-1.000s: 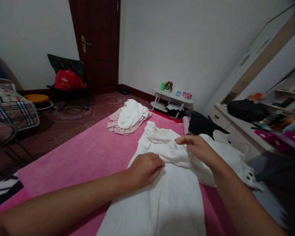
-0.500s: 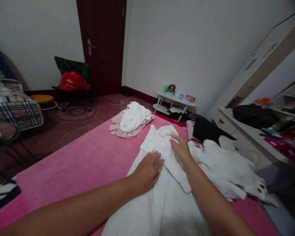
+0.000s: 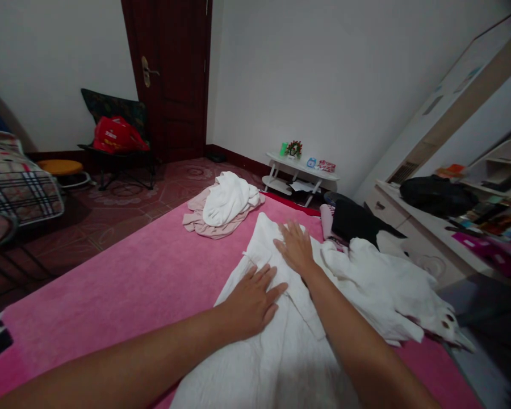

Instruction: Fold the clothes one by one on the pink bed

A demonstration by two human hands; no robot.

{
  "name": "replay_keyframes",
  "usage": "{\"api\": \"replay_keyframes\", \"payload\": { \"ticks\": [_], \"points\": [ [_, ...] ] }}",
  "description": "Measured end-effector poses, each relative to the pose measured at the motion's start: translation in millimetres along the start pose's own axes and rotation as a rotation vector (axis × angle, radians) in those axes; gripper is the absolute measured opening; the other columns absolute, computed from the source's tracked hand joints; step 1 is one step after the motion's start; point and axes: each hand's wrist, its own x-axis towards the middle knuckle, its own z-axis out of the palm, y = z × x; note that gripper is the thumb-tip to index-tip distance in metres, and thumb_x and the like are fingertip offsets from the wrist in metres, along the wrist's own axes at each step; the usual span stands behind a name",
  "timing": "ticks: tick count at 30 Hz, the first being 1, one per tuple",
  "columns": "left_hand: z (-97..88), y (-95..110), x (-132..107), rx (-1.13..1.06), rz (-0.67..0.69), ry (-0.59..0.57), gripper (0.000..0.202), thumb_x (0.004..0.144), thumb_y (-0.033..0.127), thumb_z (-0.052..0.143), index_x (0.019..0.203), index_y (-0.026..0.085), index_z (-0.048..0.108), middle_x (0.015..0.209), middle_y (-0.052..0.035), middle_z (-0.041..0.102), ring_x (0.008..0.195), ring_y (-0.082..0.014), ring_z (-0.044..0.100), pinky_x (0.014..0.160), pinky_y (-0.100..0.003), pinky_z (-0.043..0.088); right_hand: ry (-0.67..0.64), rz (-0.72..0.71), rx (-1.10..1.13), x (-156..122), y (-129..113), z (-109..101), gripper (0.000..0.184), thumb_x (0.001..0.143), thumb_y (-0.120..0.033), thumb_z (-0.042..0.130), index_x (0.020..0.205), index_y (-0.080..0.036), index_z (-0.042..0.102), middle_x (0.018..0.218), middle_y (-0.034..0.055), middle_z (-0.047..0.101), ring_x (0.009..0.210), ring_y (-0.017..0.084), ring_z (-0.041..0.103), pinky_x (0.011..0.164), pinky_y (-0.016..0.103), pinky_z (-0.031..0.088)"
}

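A white garment (image 3: 281, 352) is pressed flat on the pink blanket (image 3: 123, 289) under both spread hands, left hand (image 3: 253, 298) nearer, right hand (image 3: 296, 247) farther.

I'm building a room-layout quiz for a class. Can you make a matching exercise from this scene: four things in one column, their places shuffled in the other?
Things
1. red bag
2. black bag
3. flowers
4. white garment

Places
a. on the pink cover, under the left hand and right hand
b. on the side table by the wall
c. on the chair beside the door
d. on the dresser at the right

Pairs: 1-c, 2-d, 3-b, 4-a
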Motion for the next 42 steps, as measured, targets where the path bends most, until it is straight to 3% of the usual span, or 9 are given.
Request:
{"api": "replay_keyframes", "payload": {
  "ticks": [3,9,16,21,24,27,34,36,42],
  "points": [
    [0.7,-1.3,-0.5,-0.007,0.004,0.007,0.05,0.092,0.031,0.048,0.141,0.027,0.039,0.151,-0.0165,0.032,0.138,-0.035,0.031,0.109,-0.059,0.026,-0.261,0.145,0.042,6.8,19.4,20.1,0.058,0.096,-0.054,0.025,0.148,-0.027,0.029,0.156,0.0094,0.023,0.144,0.028,0.015,0.109,0.059,0.017],
    [2.2,-2.6,-0.9,0.0,0.006,0.013,0.049,0.092,0.033,0.049,0.14,0.029,0.041,0.15,-0.0158,0.032,0.137,-0.0356,0.031,0.108,-0.059,0.027,-0.391,0.207,0.046,13.7,25.9,11.4,0.064,0.092,-0.058,0.035,0.148,-0.027,0.028,0.157,0.0135,0.018,0.144,0.033,0.015,0.105,0.065,0.019],
    [2.6,-1.7,-1.1,-0.008,0.025,0.014,0.045,0.093,0.029,0.048,0.136,0.038,0.046,0.15,-0.0122,0.033,0.137,-0.0365,0.031,0.107,-0.06,0.027,-0.233,0.042,0.05,-42.0,11.3,0.5,0.055,0.097,-0.047,0.032,0.149,-0.028,0.027,0.159,0.0083,0.015,0.145,0.028,0.011,0.111,0.057,0.018],
    [2.0,-1.1,-0.5,-0.011,0.034,0.007,0.044,0.092,0.027,0.049,0.135,0.038,0.048,0.151,-0.0102,0.032,0.138,-0.0352,0.03,0.107,-0.059,0.026,-0.237,0.031,0.167,-65.0,19.1,-23.8,0.05,0.091,-0.039,0.049,0.137,-0.019,0.049,0.148,0.0122,0.041,0.136,0.024,0.037,0.108,0.042,0.033],
    [1.0,-1.1,-0.2,-0.012,0.032,-0.006,0.044,0.093,0.028,0.048,0.135,0.039,0.047,0.151,-0.0098,0.031,0.138,-0.0348,0.03,0.107,-0.059,0.027,-0.015,0.054,0.122,-77.7,40.5,-59.2,0.037,0.088,-0.032,0.05,0.119,-0.019,0.064,0.129,0.0099,0.06,0.121,0.024,0.054,0.103,0.038,0.04],
    [1.1,-1.3,-0.4,-0.015,0.03,-0.007,0.043,0.094,0.029,0.045,0.136,0.039,0.047,0.151,-0.0116,0.03,0.137,-0.0355,0.031,0.107,-0.059,0.027,0.109,0.202,-0.091,-100.1,79.5,-91.3,0.039,0.086,-0.03,0.049,0.121,-0.02,0.062,0.123,0.01,0.064,0.114,0.027,0.058,0.095,0.04,0.044],
    [6.8,-1.6,-2.0,0.016,0.048,0.036,0.042,0.095,0.029,0.044,0.135,0.039,0.047,0.15,-0.0126,0.032,0.137,-0.0356,0.032,0.106,-0.059,0.027,-0.291,0.491,-0.292,-156.6,142.9,-97.3,0.042,0.073,-0.041,0.064,0.106,-0.015,0.067,0.111,0.0165,0.066,0.098,0.032,0.064,0.077,0.038,0.047],
    [7.4,-1.6,-2.1,0.025,0.055,0.041,0.042,0.095,0.029,0.045,0.135,0.04,0.047,0.151,-0.0122,0.032,0.137,-0.0352,0.032,0.106,-0.058,0.028,-0.229,0.565,-0.17,-164.8,144.3,-93.7,0.035,0.071,-0.041,0.063,0.094,-0.014,0.069,0.102,0.0162,0.068,0.094,0.031,0.064,0.076,0.037,0.047],
    [5.5,-0.1,-1.8,0.039,0.07,0.044,0.041,0.095,0.03,0.044,0.134,0.039,0.048,0.15,-0.0126,0.033,0.135,-0.0361,0.035,0.105,-0.058,0.03,0.299,1.024,0.795,-174.8,154.9,-107.2,0.02,0.063,-0.038,0.061,0.073,-0.02,0.059,0.067,0.0078,0.065,0.07,0.028,0.066,0.06,0.038,0.053]
  ]
}}
